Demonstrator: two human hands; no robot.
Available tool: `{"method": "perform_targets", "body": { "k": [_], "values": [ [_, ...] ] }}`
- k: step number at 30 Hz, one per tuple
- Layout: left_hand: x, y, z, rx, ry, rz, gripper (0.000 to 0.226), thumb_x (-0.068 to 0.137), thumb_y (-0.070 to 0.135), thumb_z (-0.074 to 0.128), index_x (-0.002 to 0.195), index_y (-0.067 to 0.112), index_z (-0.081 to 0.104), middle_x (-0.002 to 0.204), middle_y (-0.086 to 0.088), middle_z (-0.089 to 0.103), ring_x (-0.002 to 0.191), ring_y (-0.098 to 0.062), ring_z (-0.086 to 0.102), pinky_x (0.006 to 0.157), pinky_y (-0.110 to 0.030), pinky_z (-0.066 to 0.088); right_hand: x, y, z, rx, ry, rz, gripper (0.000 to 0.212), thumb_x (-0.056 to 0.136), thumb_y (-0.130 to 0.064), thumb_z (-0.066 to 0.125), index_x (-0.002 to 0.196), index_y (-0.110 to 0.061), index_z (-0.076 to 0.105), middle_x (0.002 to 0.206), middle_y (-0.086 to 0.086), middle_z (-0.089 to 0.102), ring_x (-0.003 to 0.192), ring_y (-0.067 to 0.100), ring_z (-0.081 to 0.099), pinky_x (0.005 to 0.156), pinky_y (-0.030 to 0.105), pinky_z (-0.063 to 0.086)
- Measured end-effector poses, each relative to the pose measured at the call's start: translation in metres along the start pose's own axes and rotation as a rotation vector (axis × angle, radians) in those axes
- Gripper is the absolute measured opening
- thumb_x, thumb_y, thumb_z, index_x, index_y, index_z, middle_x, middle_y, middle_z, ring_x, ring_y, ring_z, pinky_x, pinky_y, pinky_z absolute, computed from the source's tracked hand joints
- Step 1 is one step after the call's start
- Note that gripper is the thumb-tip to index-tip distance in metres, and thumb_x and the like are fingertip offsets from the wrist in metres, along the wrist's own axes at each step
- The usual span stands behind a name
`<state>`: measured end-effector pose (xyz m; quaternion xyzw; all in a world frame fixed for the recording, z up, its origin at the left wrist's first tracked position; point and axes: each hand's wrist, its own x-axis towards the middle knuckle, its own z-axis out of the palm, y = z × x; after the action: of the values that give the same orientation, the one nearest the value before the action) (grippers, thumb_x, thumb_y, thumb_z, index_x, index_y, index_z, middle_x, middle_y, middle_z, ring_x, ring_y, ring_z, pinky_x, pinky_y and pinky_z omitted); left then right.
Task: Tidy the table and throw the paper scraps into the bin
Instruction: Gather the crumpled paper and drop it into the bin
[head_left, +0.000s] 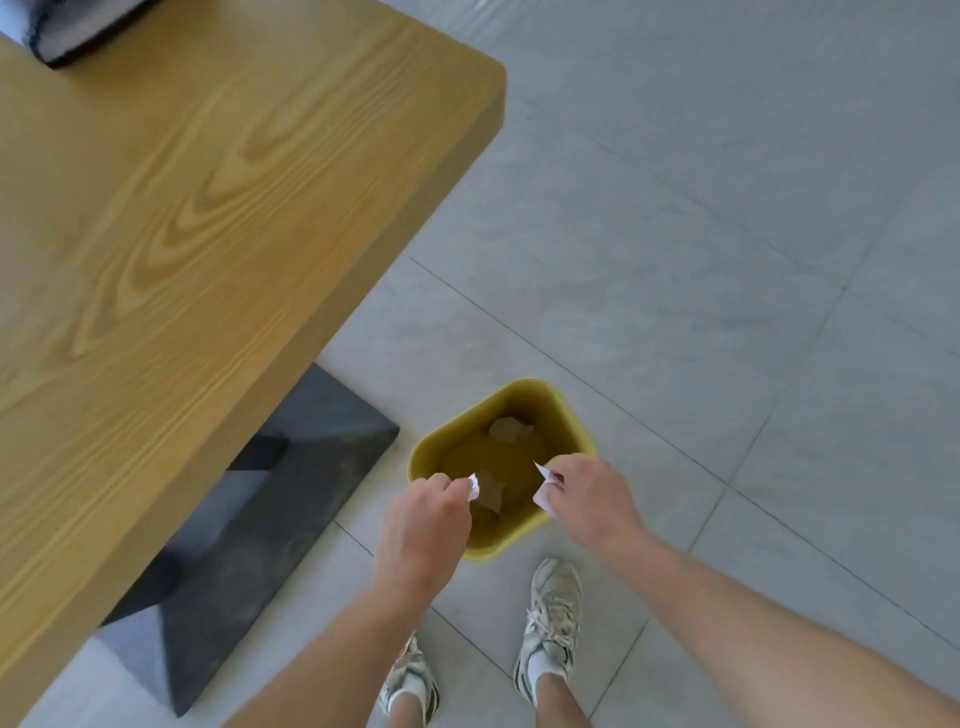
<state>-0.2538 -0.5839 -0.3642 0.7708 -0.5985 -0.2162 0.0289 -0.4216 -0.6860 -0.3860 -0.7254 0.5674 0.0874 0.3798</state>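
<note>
Left hand (423, 525): fingers pinch a small white paper scrap (473, 486) over the square yellow plastic bin (563, 415).
Right hand (589, 493): fingers grip a white paper piece (543, 491).
Left of bin: wooden table (208, 208), dark base (291, 499).

Grey tiled floor (675, 234), dark table base (270, 519)

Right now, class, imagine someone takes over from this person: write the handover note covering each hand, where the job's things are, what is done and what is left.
Left hand: closed on a small white paper scrap, held over the yellow bin.
Right hand: closed on a larger white paper scrap, also over the bin's opening.
Bin: stands on the tiled floor beside the wooden table; crumpled paper already lies inside.
Done: some paper binned; the visible tabletop shows no scraps.
Left: release both scraps into the bin. A dark object sits at the table's far edge; the rest of the table is out of view, so check it.
</note>
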Motion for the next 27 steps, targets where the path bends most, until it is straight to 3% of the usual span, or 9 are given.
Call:
{"method": "perform_targets", "body": {
  "k": [6,12,21,27],
  "values": [
    [0.031,-0.011,0.056,0.018,-0.014,-0.016,0.030,0.099,0.016,0.051,0.122,0.025,0.068,0.081,0.007,0.062,0.067,-0.010,0.044,0.056,-0.021,0.030,0.035,0.029,0.029,-0.067,-0.046,0.024,0.037,0.086,-0.010,0.053,0.058,-0.018,0.031,0.075,0.006,0.050,0.066,0.026,0.041,0.050,0.031,0.026],
    [0.056,-0.012,0.091,0.042,-0.092,-0.001,0.035,0.103,0.020,0.040,0.129,0.027,0.062,0.094,0.008,0.066,0.081,-0.012,0.058,0.070,-0.027,0.054,0.056,0.045,0.041,-0.077,-0.065,0.030,0.040,0.090,-0.012,0.051,0.058,-0.020,0.029,0.075,0.004,0.047,0.070,0.026,0.044,0.049,0.031,0.024],
    [0.081,-0.019,0.120,0.105,-0.146,-0.014,0.034,0.102,0.020,0.042,0.129,0.027,0.062,0.096,0.008,0.067,0.081,-0.011,0.057,0.068,-0.026,0.052,0.085,0.056,0.055,-0.048,-0.057,0.036,0.041,0.091,-0.011,0.052,0.058,-0.020,0.030,0.074,0.003,0.046,0.071,0.025,0.044,0.047,0.028,0.022],
    [0.084,-0.028,0.137,0.127,-0.178,-0.040,0.034,0.102,0.020,0.042,0.129,0.027,0.061,0.095,0.007,0.066,0.083,-0.014,0.058,0.071,-0.031,0.055,0.095,0.055,0.067,-0.095,-0.071,0.016,0.039,0.094,-0.015,0.052,0.061,-0.021,0.032,0.081,0.002,0.051,0.077,0.023,0.049,0.063,0.029,0.032]
  ]
}}
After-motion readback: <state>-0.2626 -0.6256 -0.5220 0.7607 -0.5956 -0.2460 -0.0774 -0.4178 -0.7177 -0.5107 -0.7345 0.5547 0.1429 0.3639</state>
